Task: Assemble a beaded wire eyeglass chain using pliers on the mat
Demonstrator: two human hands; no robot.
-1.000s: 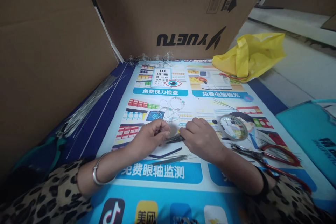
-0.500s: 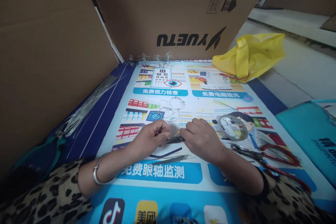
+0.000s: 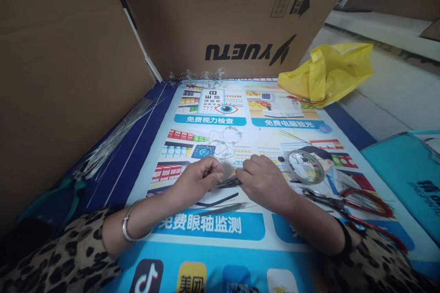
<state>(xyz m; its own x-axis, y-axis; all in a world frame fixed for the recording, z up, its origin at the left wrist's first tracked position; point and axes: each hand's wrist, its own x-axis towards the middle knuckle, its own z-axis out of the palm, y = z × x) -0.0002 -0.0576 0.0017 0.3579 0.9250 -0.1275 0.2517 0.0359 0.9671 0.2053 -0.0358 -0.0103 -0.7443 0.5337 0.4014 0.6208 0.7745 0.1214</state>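
Note:
My left hand (image 3: 206,176) is closed in a pinch near the centre of the printed sheet (image 3: 220,247); what sits between its fingertips is too small to make out. My right hand (image 3: 263,181) is closed too, its fingers curled inward a short way to the right. A small dark object (image 3: 228,183) lies in the gap between the two hands, its ends by the fingertips. Just beyond them are a beaded ring (image 3: 232,135) and thin looped wire (image 3: 216,142). Several dark thin rods (image 3: 227,208) lie below the hands.
Red-handled scissors (image 3: 343,201) and a clear tape roll (image 3: 305,166) lie right of my right hand. A yellow bag (image 3: 326,75) and a teal bag (image 3: 405,178) are further right. Cardboard (image 3: 220,18) stands behind. Wires (image 3: 117,137) and teal-handled pliers (image 3: 74,197) are at left.

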